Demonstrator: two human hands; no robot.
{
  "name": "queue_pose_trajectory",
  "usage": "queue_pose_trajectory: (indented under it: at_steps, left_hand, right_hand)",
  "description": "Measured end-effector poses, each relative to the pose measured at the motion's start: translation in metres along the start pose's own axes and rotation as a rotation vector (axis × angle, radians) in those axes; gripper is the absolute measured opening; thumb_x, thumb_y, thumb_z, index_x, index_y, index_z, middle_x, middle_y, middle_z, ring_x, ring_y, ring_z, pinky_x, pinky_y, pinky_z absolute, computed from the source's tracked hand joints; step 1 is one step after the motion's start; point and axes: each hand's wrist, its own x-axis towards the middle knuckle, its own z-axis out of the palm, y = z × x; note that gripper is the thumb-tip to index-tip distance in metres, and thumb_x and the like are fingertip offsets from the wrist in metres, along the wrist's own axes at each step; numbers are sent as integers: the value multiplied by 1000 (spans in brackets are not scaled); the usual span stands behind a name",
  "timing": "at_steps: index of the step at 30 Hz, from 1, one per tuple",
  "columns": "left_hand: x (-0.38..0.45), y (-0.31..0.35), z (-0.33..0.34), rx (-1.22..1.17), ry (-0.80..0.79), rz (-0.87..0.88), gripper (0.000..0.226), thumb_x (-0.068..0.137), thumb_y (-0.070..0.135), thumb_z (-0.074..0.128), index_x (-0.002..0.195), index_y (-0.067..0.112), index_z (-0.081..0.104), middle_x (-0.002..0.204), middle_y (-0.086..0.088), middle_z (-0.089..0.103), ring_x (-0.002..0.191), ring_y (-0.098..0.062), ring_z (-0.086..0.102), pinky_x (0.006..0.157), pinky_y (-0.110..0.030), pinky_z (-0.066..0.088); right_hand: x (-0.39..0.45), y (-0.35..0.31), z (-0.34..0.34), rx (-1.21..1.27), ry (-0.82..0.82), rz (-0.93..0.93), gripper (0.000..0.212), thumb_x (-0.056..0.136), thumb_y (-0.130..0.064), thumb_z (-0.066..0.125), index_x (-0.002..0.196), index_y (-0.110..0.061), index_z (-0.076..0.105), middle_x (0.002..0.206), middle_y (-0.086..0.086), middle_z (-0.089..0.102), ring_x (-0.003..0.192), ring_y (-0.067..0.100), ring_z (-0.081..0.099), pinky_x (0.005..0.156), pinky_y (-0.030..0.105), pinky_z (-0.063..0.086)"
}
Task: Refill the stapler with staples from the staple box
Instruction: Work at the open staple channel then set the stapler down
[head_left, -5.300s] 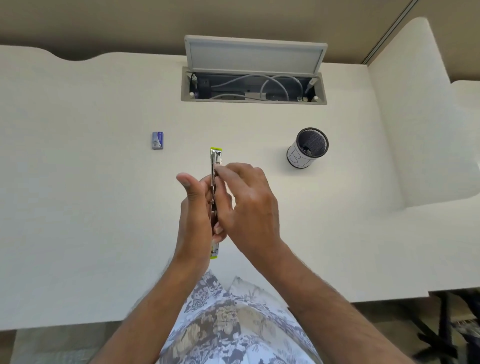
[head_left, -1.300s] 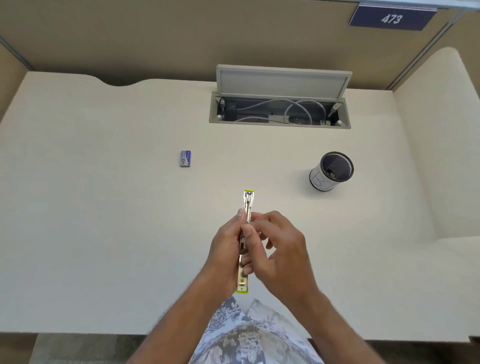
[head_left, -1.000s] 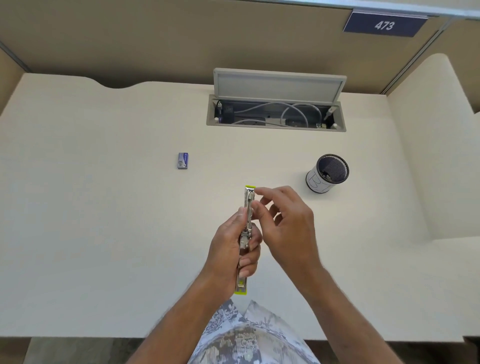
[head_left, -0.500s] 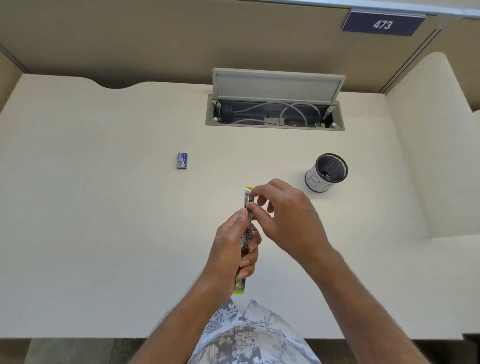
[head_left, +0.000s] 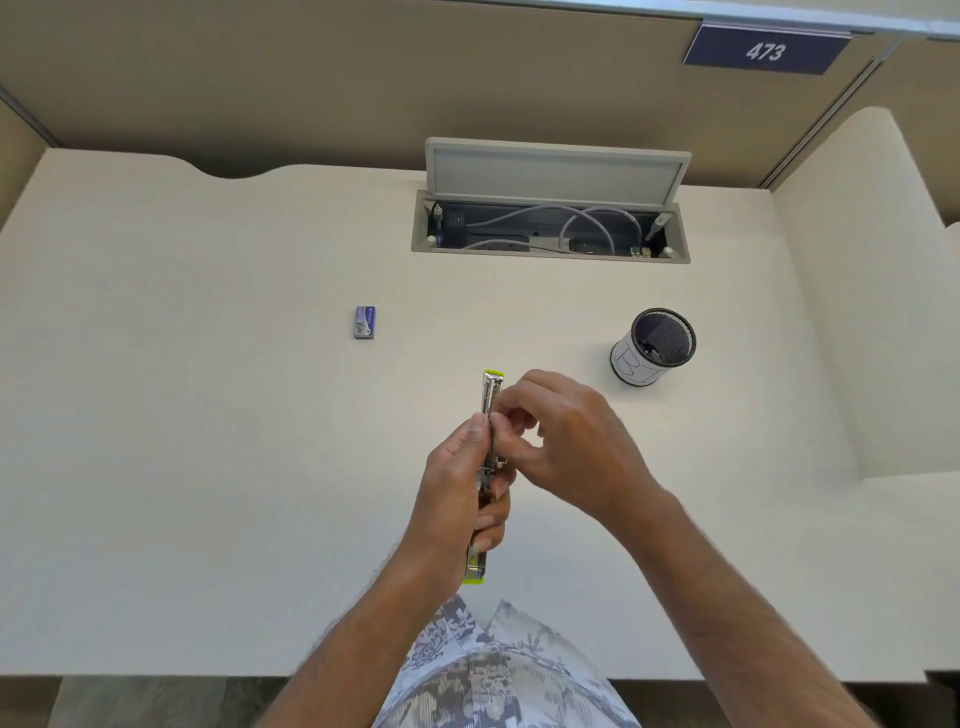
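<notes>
Metal stapler (head_left: 487, 415) lies gripped in left hand (head_left: 457, 488); right hand (head_left: 566, 441) fingers (head_left: 511, 410) pinch its rail. One staple box (head_left: 364, 322) sits well left.

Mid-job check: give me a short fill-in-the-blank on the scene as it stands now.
1. The stapler is gripped by the ___ hand.
2. The staple box lies on the desk, to the ___ of the stapler.
3. The sign reads ___.

Missing: left; left; 473

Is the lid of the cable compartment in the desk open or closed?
Open. The lid stands raised behind the cable compartment, and grey cables inside it are visible.
</notes>
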Motion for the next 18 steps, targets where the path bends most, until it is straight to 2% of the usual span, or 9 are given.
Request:
queue_pose_trajectory:
  at_steps: [2, 4, 8, 11, 13, 15, 16, 18]
  left_hand:
    - [-1, 0, 0, -10, 6, -10, 44, 111, 46, 43, 114, 5, 61, 60, 0, 46, 35, -7, 26, 34, -14, 24]
    - [0, -2, 0, -6, 8, -6, 44, 111, 46, 44, 110, 4, 59, 60, 0, 46, 35, -7, 26, 34, -14, 23]
    - [-1, 0, 1, -1, 0, 7, 41, 111, 45, 43, 84, 19, 62, 62, -1, 45, 36, -8, 26, 34, -15, 24]
    - [1, 0, 2, -8, 4, 10, 49, 111, 44, 42, 73, 28, 68, 61, 0, 44, 35, -8, 25, 34, -15, 24]
    - [3, -2, 1, -12, 0, 11, 47, 111, 44, 42, 82, 25, 73, 61, 0, 43, 35, -8, 23, 35, -15, 23]
    - [5, -4, -2, -28, -2, 6, 41, 111, 44, 43, 102, 19, 74, 61, 1, 44, 35, -8, 24, 35, -14, 24]
    - [7, -5, -3, -42, -6, -1, 41, 110, 45, 44, 110, 15, 72, 61, 1, 44, 35, -8, 24, 34, -14, 25]
    - [10, -7, -3, -58, -19, -16, 48, 104, 51, 50, 118, 8, 66, 61, 2, 44, 34, -8, 25, 34, -14, 26]
  right_hand:
    - [-1, 3, 2, 51, 42, 10, 7, 90, -12, 69, 84, -9, 70, 77, -2, 64, 68, 7, 53, 67, 17, 46]
    - [-3, 4, 4, 55, 72, 15, 7, 91, -11, 69, 84, -8, 70, 76, -2, 65, 66, 6, 52, 67, 15, 45]
    - [-5, 6, 8, 137, 154, 36, 5, 91, -8, 70, 86, -9, 71, 78, -2, 68, 64, 11, 60, 61, 24, 51]
    - [-7, 8, 10, 312, 213, 182, 7, 90, -7, 71, 87, -13, 72, 80, -6, 73, 66, 10, 71, 54, 18, 47]
    - [-8, 9, 12, 486, 231, 309, 8, 92, -9, 69, 87, -16, 71, 78, -5, 74, 68, 9, 77, 50, 15, 45]
    - [-8, 15, 15, 597, 257, 417, 9, 91, -13, 68, 86, -19, 71, 78, -2, 75, 63, 11, 74, 46, 27, 49]
    - [-7, 21, 16, 605, 274, 465, 8, 90, -15, 68, 86, -21, 71, 78, -3, 75, 61, 17, 70, 49, 34, 51]
    - [-2, 43, 15, 561, 313, 555, 8, 90, -15, 68, 86, -22, 72, 75, -5, 73, 61, 18, 64, 54, 35, 53]
